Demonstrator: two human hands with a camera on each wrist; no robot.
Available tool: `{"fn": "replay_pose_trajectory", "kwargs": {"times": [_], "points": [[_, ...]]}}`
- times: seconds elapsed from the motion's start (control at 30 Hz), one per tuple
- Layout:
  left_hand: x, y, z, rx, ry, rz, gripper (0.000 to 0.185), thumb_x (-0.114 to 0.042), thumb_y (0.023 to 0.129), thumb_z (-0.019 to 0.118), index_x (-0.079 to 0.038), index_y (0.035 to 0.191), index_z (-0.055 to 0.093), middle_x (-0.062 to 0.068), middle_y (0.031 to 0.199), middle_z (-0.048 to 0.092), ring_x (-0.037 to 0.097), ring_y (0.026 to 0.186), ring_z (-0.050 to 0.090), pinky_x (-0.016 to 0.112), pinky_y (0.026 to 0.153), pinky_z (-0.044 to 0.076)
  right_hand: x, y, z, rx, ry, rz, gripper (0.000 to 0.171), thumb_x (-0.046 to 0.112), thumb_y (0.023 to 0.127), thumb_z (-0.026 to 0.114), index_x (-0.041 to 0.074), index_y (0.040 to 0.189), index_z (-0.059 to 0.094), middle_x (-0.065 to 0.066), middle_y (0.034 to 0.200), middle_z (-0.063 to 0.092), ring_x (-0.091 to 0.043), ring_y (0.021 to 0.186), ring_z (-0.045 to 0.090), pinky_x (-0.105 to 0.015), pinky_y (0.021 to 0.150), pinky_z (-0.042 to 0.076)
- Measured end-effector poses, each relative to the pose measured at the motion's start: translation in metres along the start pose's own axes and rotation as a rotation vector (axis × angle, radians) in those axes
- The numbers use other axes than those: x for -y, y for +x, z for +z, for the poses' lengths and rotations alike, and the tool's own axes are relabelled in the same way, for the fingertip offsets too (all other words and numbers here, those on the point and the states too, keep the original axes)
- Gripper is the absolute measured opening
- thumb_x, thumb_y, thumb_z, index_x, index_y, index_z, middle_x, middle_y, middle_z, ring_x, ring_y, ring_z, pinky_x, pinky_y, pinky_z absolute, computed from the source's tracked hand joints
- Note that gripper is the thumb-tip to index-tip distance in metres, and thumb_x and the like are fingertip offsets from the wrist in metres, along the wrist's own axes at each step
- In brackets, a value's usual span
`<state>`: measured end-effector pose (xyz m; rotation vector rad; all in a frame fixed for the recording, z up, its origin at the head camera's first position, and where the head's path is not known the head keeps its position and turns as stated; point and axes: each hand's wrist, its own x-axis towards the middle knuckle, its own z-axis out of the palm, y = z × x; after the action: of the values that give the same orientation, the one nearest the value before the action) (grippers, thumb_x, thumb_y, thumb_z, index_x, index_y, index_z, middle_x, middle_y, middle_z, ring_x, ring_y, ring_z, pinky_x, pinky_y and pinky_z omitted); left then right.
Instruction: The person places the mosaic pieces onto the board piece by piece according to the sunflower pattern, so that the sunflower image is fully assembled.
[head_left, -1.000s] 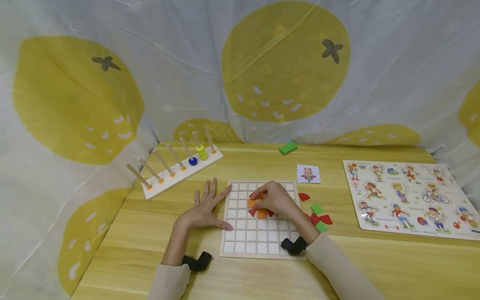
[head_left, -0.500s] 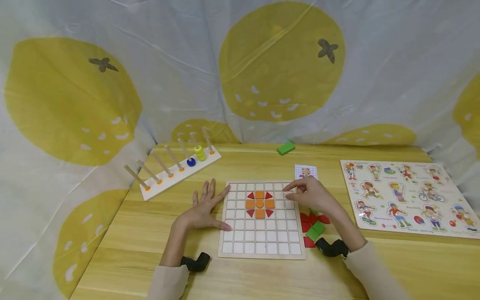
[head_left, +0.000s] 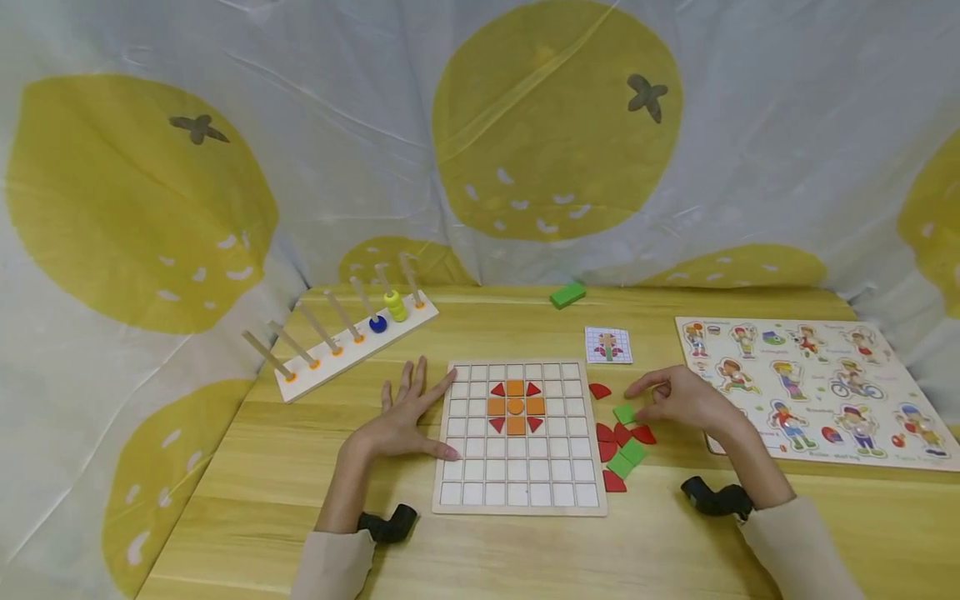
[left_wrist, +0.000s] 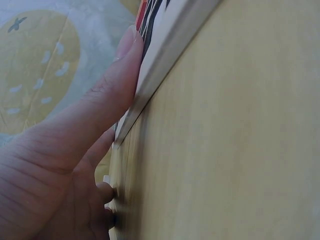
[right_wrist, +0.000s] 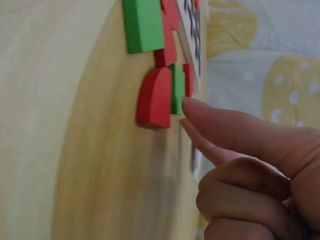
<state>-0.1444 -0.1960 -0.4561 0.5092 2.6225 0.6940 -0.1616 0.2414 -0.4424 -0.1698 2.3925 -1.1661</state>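
My left hand lies spread at the left edge of a wooden grid board, with index finger and thumb touching its frame. In the left wrist view the thumb presses along the board's side. Orange pieces and red triangles form a pattern around an orange circle on the board. Right of the board, my right hand reaches over loose pieces, its thumb and index finger apart beside a green square block. Nothing shows between those fingertips. A red quarter-round block lies near the thumb in the right wrist view.
Several red pieces and more green blocks lie along the board's right side. A pattern card sits behind them. A picture puzzle stands right, a peg counting rack back left, and a green block at the back.
My right hand has left the pattern on the board and moved right to the loose pieces, uncovering the orange and red pieces. My left hand has stayed at the board's edge.
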Motion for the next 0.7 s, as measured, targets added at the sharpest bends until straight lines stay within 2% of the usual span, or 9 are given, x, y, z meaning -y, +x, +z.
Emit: {"fn": "replay_pose_trajectory", "kwargs": {"times": [0.13,0.4,0.7], "points": [[0.0011,0.0001,0.0007,0.0,-0.004,0.002,0.119,-0.056,0.066,0.081,-0.032,0.156,0.007,0.017,0.158,-0.026,0.04,0.144,-0.028,0.069,0.109,-0.019,-0.0003,0.0033,0.0027,0.039,0.033,0.016,0.033,0.013,0.078,0.077,0.004,0.109,0.068,0.005,0.053,0.033,-0.01,0.048,0.029,-0.023,0.045,0.025],[0.0007,0.0015,0.0009,-0.001,0.0,0.002,0.118,-0.057,0.066,0.081,-0.033,0.156,0.007,0.017,0.158,-0.026,0.04,0.145,-0.028,0.068,0.11,-0.019,-0.0023,0.0057,0.0064,-0.082,0.025,0.044,0.036,0.014,0.079,0.078,0.004,0.11,0.064,0.005,0.054,0.035,-0.011,0.048,0.032,-0.025,0.045,0.029],[-0.0002,0.0005,-0.0002,-0.002,-0.011,0.004,0.117,-0.055,0.067,0.081,-0.032,0.156,0.008,0.018,0.159,-0.025,0.04,0.145,-0.028,0.068,0.11,-0.019,-0.0027,0.0075,0.0066,-0.067,-0.039,0.01,0.032,0.017,0.082,0.076,0.003,0.108,0.063,0.004,0.055,0.037,-0.011,0.047,0.033,-0.024,0.043,0.029]]}}
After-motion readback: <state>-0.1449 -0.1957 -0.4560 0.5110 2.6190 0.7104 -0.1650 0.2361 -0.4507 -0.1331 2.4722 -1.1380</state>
